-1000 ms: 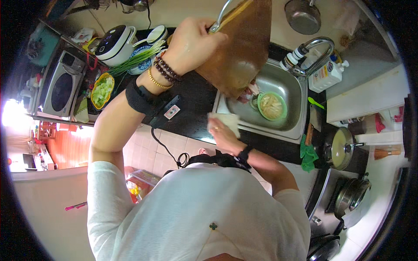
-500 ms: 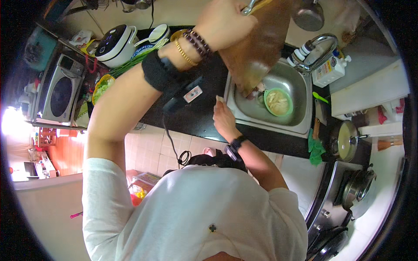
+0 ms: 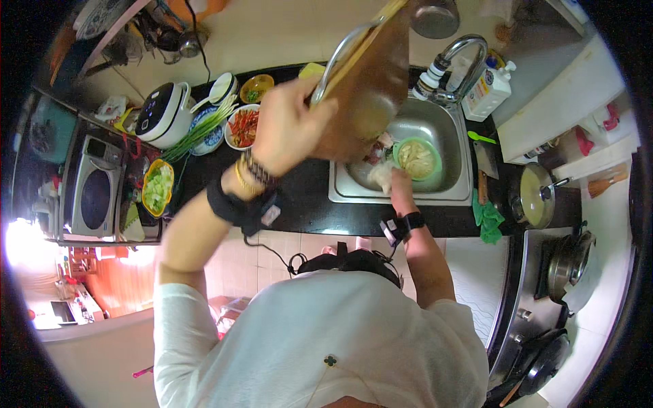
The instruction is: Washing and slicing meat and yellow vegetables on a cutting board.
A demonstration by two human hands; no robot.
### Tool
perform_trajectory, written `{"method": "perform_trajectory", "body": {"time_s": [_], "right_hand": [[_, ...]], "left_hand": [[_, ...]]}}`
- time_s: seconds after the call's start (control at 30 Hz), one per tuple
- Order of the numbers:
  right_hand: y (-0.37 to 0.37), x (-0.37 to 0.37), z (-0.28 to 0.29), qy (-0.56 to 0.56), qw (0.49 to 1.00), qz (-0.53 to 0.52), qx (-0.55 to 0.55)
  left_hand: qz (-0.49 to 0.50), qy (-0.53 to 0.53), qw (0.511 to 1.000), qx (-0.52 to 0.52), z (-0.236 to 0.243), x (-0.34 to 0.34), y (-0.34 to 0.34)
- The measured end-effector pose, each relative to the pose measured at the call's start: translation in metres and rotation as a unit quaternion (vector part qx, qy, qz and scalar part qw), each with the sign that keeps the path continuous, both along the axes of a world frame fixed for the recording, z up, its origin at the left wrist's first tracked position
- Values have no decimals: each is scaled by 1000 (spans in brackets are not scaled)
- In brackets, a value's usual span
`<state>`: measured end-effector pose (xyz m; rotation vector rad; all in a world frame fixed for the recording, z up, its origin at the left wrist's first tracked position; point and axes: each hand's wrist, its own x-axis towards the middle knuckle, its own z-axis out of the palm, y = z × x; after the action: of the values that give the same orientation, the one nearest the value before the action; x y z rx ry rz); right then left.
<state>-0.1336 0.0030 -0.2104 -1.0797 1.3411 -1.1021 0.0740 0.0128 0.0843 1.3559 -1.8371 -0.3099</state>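
My left hand (image 3: 289,126), blurred, is closed on the metal-handled brown cutting board (image 3: 371,78), holding it tilted on edge over the steel sink (image 3: 443,136). Below the board, my right hand (image 3: 401,185) is closed on a crumpled whitish cloth (image 3: 381,177) inside the sink. Reddish-pale scraps, possibly meat (image 3: 377,151), lie under the board's lower corner, beside a green bowl of pale pieces (image 3: 416,160).
Left counter: rice cooker (image 3: 155,115), green onions (image 3: 197,139), red chilies (image 3: 241,129), chopped greens (image 3: 156,187), microwave (image 3: 95,187). Right: faucet (image 3: 462,51), white bottle (image 3: 486,92), cleaver (image 3: 484,160), green cloth (image 3: 488,221), lidded pan (image 3: 534,197), stove (image 3: 537,285).
My left hand and board rose rightward, then came back down-left in the latest frame. My right hand moved up and right with the cloth into the sink.
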Motion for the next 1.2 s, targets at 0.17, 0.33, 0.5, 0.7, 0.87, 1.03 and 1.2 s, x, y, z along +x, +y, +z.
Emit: {"method": "perform_trajectory", "body": {"time_s": [0.17,0.33,0.5,0.7,0.87,1.03,1.2], "right_hand": [[-9,70,12,-265,958,-108,-1],[-19,43,-23,-386,918,58,66],[-46,15,-70,-546,788,259,117],[-37,31,-25,-452,856,-18,250],[-64,-7,-87,-568,784,202,148],[-28,47,3,-242,949,-23,203],[-50,114,-19,124,976,168,-65]], "left_hand": [[18,115,993,26,-32,-23,47],[22,85,996,12,-48,-33,78],[-17,78,997,24,-65,-16,101],[-18,134,990,35,-75,1,125],[17,211,976,48,-105,40,139],[98,390,874,274,-157,115,180],[201,667,691,193,-149,168,250]]}}
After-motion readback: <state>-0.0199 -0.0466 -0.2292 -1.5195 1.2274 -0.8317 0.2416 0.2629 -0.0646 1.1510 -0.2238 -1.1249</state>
